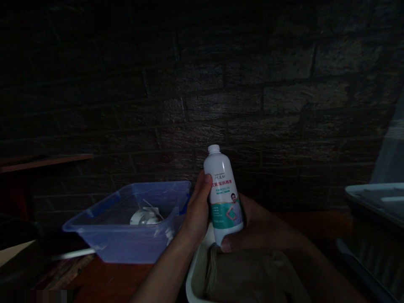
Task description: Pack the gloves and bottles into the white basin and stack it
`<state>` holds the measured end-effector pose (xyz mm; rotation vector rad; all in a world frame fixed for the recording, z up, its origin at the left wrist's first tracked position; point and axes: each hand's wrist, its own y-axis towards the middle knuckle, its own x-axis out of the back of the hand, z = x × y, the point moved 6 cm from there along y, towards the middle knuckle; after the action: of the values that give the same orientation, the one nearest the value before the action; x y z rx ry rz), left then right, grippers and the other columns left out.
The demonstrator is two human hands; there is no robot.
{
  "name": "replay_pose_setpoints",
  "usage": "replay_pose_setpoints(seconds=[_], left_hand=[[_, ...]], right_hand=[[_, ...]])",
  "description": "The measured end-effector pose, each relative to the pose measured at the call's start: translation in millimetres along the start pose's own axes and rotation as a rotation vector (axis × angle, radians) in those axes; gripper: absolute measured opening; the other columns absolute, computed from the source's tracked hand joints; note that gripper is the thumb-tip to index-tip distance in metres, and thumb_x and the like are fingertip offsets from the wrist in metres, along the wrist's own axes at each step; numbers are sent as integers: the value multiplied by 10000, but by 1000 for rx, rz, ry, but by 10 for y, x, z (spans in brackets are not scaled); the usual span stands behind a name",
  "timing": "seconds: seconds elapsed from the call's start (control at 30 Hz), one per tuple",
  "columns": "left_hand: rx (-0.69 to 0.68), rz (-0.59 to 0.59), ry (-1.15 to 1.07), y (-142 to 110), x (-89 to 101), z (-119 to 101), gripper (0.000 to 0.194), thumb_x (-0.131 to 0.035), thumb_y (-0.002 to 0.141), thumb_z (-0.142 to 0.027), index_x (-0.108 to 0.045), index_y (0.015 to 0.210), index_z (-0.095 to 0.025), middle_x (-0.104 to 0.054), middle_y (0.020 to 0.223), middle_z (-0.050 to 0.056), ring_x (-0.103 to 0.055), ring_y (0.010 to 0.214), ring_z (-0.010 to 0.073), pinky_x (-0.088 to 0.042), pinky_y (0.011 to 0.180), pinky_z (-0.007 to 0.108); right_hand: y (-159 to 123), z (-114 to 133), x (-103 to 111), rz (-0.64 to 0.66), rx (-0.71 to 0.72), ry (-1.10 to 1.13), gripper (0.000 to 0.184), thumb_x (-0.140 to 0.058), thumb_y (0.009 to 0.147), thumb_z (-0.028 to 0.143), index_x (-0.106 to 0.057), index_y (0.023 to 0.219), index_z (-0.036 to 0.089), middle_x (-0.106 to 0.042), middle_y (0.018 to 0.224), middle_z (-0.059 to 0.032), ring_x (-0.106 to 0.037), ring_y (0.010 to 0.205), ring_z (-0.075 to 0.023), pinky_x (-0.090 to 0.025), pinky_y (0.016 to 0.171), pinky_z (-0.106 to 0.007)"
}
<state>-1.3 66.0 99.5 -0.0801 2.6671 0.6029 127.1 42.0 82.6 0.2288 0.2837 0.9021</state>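
The left hand point(197, 209) and right hand point(253, 229) hold up a bottle point(222, 191), maybe capped (it's dark), and moving it needs care.

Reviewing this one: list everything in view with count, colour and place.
Bottle: one, white with green-and-red label, centre, held
Bin: one, translucent blue, left of the bottle
Bin contents: count unclear, whitish, inside the bin
Tub: one, white, below the bottle
Folded material: count unclear, dull brown, in the tub
Lidded container: one, pale lid, right edge
Board: one, reddish-brown, left edge
Tabletop: one, reddish-brown, underneath
Brick wall: one, dark, behind
Left hand: one, bottle's left side
Right hand: one, bottle's lower right
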Motion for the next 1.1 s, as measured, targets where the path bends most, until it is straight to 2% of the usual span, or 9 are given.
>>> replay_pose_setpoints(seconds=[0.1, 0.2, 0.37, 0.53, 0.67, 0.83, 0.97, 1.1], left_hand=[[-22, 26, 68, -22, -33, -51, 459, -677, 950, -494, -622, 1365, -307, -700, 1307, 30, -628, 1233, 246, -497, 998, 339], [-26, 30, 83, -49, -52, -90, 487, -714, 926, -468, -614, 1376, -314, -708, 1245, 34, -652, 1157, 241, -519, 913, 318], [13, 11, -30, -77, -82, -143, 555, -794, 859, -429, -614, 1362, -277, -714, 1122, 46, -681, 954, 215, -546, 765, 293], [16, -4, -151, -74, -104, -193, 531, -825, 836, -362, -623, 1322, -291, -700, 1111, 26, -667, 896, 172, -555, 764, 278], [8, 8, -101, -65, -92, -167, 500, -789, 864, -401, -625, 1325, -295, -698, 1042, 28, -672, 866, 186, -537, 712, 277], [-10, -5, 14, -62, -62, -111, 472, -801, 857, -402, -653, 1294, -306, -715, 1077, 23, -687, 949, 194, -528, 789, 281], [8, -58, 3, -65, -55, -116, 476, -776, 860, -469, -676, 1263, -236, -737, 956, 41, -701, 821, 197, -540, 707, 288], [32, -67, -37, -65, -72, -160, 588, -725, 883, -522, -632, 1348, -175, -747, 883, 73, -713, 765, 222, -550, 664, 305]], right_hand=[[11, 6, -6, -3, 26, 3, 963, -950, 675, 125, -488, 1500, 308, -659, 1409, -74, -643, 1268, -299, -524, 1032, -440], [9, -3, -12, -5, 16, -11, 951, -947, 685, 138, -488, 1502, 298, -667, 1395, -81, -644, 1267, -311, -513, 1049, -471], [-10, 4, -11, 21, -26, 6, 910, -928, 721, 154, -486, 1504, 294, -651, 1421, -90, -633, 1282, -304, -501, 1060, -462], [-9, -35, 2, 25, -46, -2, 899, -935, 707, 158, -506, 1487, 284, -668, 1394, -93, -631, 1282, -311, -510, 1042, -456], [11, -66, 33, -13, -25, -42, 918, -958, 669, 170, -521, 1469, 274, -690, 1360, -88, -657, 1240, -307, -533, 1013, -456], [25, -95, 50, 25, -65, -101, 856, -960, 669, 194, -566, 1426, 254, -698, 1358, -85, -654, 1254, -310, -526, 1044, -464], [-3, -78, 46, 55, -92, -107, 843, -938, 713, 209, -547, 1457, 266, -667, 1408, -77, -624, 1301, -313, -500, 1087, -482], [-18, -67, 23, 54, -100, -90, 856, -933, 723, 229, -530, 1477, 273, -662, 1408, -83, -615, 1306, -324, -498, 1084, -494]])
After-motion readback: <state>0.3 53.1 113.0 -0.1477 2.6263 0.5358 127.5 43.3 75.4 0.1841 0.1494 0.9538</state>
